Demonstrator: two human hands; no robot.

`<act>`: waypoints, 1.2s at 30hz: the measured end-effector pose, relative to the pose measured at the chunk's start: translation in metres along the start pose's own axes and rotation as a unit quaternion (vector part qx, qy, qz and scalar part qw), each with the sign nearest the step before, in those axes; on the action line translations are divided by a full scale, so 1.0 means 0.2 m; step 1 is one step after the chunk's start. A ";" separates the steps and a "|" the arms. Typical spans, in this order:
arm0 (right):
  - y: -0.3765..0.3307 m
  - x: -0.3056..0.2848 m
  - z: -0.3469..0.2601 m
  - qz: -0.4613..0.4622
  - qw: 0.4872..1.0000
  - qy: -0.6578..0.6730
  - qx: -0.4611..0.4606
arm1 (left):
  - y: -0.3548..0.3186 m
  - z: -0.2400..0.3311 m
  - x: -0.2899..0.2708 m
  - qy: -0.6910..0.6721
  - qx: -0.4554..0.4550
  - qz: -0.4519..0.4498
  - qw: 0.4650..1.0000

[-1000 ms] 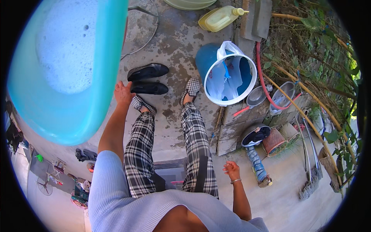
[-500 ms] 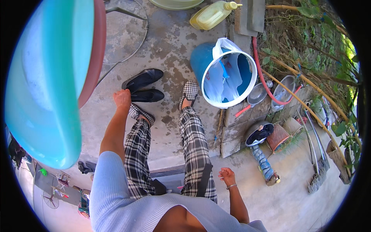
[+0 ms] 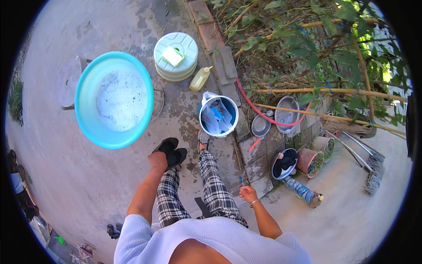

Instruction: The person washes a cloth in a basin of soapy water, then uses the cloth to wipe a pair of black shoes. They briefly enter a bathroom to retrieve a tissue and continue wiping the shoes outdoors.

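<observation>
My left hand (image 3: pixel 158 162) is closed on a pair of black slip-on shoes (image 3: pixel 174 153). It holds them by one end, above the concrete ground and just over my left foot. Out to the right, my right hand (image 3: pixel 248 193) hangs with its fingers curled and nothing visible in them. Ahead and to the left of the shoes stands a large turquoise basin (image 3: pixel 148 103) of sudsy water (image 3: pixel 121 100). A blue bucket with a white rim (image 3: pixel 236 118), lined with plastic bags (image 3: pixel 215 119), stands in front of my right foot.
A pale green lidded tub (image 3: pixel 176 72) and a yellowish jug (image 3: pixel 201 79) stand beyond the bucket. Along the right run a red hose (image 3: pixel 246 97), metal bowls (image 3: pixel 260 126), clay pots (image 3: pixel 307 161), mops (image 3: pixel 374 175) and bamboo poles (image 3: pixel 325 91). A round stool (image 3: pixel 70 81) sits behind the basin.
My left hand has lifted the black shoes off the ground. The view has shifted, so the whole basin and the tub now show. My right hand's fingers are curled in more.
</observation>
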State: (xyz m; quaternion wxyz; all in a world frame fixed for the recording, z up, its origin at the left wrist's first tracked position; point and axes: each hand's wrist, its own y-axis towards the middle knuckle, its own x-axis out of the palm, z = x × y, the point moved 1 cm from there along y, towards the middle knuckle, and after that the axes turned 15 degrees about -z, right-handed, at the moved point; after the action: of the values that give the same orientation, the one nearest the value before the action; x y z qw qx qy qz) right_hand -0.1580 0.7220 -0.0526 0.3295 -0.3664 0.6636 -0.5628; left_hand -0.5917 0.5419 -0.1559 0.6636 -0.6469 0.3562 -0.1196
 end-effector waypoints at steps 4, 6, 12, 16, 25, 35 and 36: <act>-0.15 -0.01 -0.26 -0.022 0.997 0.001 -0.079 | -0.56 -0.02 -0.25 -0.022 0.033 0.080 0.996; -0.18 -0.02 -0.46 -0.038 0.992 -0.023 -0.117 | -0.83 -0.07 -0.37 -0.035 0.027 0.134 0.990; -0.30 -0.25 -0.47 0.042 0.985 0.037 -0.166 | -1.17 0.06 -0.57 -0.026 0.041 0.193 0.980; -0.22 -0.38 -0.45 0.051 0.982 0.064 -0.168 | -1.32 -0.01 -0.65 -0.082 0.006 0.228 0.970; -0.18 -0.46 -0.32 0.068 0.985 0.133 -0.080 | -1.51 -0.15 -0.74 -0.147 -0.045 0.187 0.970; -0.09 -0.49 -0.48 0.050 0.980 0.161 -0.103 | -1.43 -0.48 -0.62 -0.227 0.063 0.266 0.935; -0.11 -0.50 -0.51 0.051 0.980 0.152 -0.114 | -1.44 -0.47 -0.63 -0.241 0.050 0.272 0.930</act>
State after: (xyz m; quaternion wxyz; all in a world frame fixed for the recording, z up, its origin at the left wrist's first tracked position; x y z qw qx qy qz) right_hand -0.1914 0.8569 -0.0139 0.2090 -0.2775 0.7835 -0.5152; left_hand -0.6540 0.5086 0.1652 0.7681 -0.5004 0.3417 0.2073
